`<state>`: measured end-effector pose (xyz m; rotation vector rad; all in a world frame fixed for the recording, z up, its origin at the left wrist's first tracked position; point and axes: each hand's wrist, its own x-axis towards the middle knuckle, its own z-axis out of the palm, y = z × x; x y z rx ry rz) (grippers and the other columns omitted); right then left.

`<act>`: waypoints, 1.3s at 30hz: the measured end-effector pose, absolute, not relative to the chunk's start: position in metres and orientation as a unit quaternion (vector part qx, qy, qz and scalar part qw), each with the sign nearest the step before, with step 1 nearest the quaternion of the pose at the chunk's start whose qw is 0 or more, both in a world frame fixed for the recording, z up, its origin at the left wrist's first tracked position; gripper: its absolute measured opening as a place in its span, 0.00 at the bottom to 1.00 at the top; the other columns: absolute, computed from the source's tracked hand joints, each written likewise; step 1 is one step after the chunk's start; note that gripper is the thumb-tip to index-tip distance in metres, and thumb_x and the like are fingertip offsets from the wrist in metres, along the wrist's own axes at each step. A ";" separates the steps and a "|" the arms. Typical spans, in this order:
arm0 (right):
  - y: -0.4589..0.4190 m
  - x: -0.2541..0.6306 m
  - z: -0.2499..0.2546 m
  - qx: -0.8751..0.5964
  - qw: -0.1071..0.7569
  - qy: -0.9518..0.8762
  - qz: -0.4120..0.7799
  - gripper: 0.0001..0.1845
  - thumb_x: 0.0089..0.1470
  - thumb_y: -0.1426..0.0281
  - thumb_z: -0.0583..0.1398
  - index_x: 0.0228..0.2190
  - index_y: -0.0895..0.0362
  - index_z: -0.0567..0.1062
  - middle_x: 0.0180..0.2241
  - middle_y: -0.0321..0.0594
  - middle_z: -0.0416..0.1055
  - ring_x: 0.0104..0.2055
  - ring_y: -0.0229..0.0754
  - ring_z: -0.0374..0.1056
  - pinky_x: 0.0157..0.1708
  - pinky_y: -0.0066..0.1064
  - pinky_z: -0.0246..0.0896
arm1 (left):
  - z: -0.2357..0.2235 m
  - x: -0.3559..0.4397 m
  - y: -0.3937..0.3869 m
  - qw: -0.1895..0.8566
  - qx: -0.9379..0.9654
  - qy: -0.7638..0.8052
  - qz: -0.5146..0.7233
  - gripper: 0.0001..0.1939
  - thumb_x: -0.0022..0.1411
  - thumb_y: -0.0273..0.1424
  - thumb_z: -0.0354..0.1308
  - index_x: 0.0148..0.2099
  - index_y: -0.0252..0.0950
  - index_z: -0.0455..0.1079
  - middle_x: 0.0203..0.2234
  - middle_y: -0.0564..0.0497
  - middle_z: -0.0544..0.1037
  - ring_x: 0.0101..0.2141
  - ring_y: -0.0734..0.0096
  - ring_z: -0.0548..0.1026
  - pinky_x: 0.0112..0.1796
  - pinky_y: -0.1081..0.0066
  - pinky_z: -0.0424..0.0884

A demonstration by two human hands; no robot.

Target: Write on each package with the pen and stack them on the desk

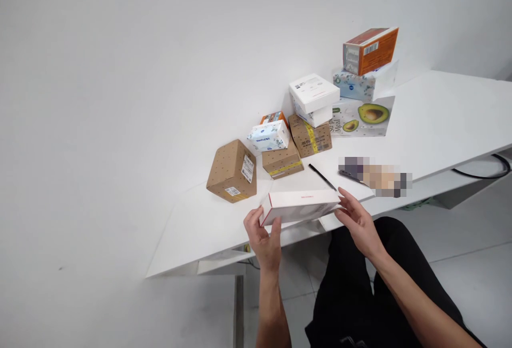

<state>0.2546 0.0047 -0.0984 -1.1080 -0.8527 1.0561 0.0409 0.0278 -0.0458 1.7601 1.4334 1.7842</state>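
A flat white box [301,205] with red edging is held up near the front edge of the table, its long side facing me. My left hand [264,236] grips its left end, thumb on the near face and fingers behind. At the other end, my right hand [357,221] has its fingers and thumb around the right corner. Just behind the box lies a black pen [322,177]. To the right of the pen is a phone-like dark item [352,177], mostly blurred out by pixelation.
On the white table [448,118], a brown carton [232,171] stands at left. Tissue packs [269,136] and a white box [314,92] sit on smaller cartons [310,135]. At the back right, an orange box [372,50] tops a stack above an avocado-printed box [362,117].
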 end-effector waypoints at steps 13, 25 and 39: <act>-0.006 0.260 -0.073 -0.444 0.640 -0.431 0.456 0.29 0.56 0.61 0.58 0.58 0.45 0.61 0.60 0.43 0.60 0.55 0.50 0.64 0.48 0.42 0.65 | -0.061 0.032 0.029 0.267 0.495 0.553 0.614 0.23 0.59 0.44 0.56 0.51 0.35 0.71 0.48 0.42 0.74 0.51 0.60 0.70 0.51 0.62 0.67; -0.005 0.267 -0.071 -0.425 0.631 -0.481 0.436 0.22 0.59 0.61 0.54 0.54 0.45 0.68 0.60 0.37 0.59 0.59 0.49 0.58 0.54 0.40 0.60 | -0.056 0.028 0.029 0.367 0.498 0.474 0.627 0.22 0.65 0.42 0.46 0.54 0.38 0.68 0.56 0.45 0.68 0.58 0.59 0.64 0.54 0.63 0.66; -0.004 0.272 -0.072 -0.462 0.548 -0.613 0.333 0.32 0.56 0.62 0.57 0.61 0.40 0.55 0.62 0.41 0.52 0.53 0.48 0.61 0.46 0.38 0.63 | -0.058 0.021 0.029 0.335 0.507 0.539 0.583 0.26 0.65 0.47 0.42 0.54 0.36 0.65 0.52 0.42 0.71 0.54 0.63 0.67 0.51 0.67 0.68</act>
